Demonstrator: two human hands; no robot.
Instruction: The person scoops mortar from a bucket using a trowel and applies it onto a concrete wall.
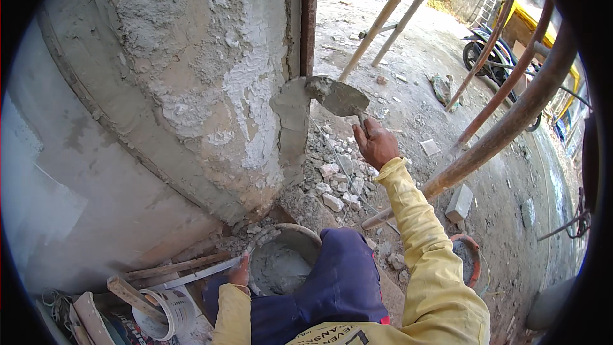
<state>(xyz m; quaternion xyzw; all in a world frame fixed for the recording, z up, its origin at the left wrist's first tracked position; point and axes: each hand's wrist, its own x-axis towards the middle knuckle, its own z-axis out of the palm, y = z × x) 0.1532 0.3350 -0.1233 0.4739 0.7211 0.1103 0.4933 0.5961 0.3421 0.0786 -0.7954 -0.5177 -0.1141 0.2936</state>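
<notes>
My right hand (pixel 377 144) is closed round the handle of a trowel (pixel 345 98). The broad blade carries wet grey mortar (pixel 317 87) at its tip, which meets the edge of the wall. That wall (pixel 191 76) is rough, with patches of grey and whitish plaster and a fresh damp strip (pixel 292 118) beside the blade. Low down, my left hand (pixel 240 272) grips the rim of a round mortar bucket (pixel 305 232) next to my knee. Wet grey mortar (pixel 281 267) lies inside. Most of the left fingers are hidden.
Slanting poles (pixel 491 140) rise on the right. Broken rubble (pixel 338 185) and a pale block (pixel 459 203) lie on the ground. An orange-rimmed bucket (pixel 471 257) stands right of my arm. A white bucket (pixel 167 313) and wood strips (pixel 182 266) sit lower left; a motorcycle (pixel 498 57) stands farther back.
</notes>
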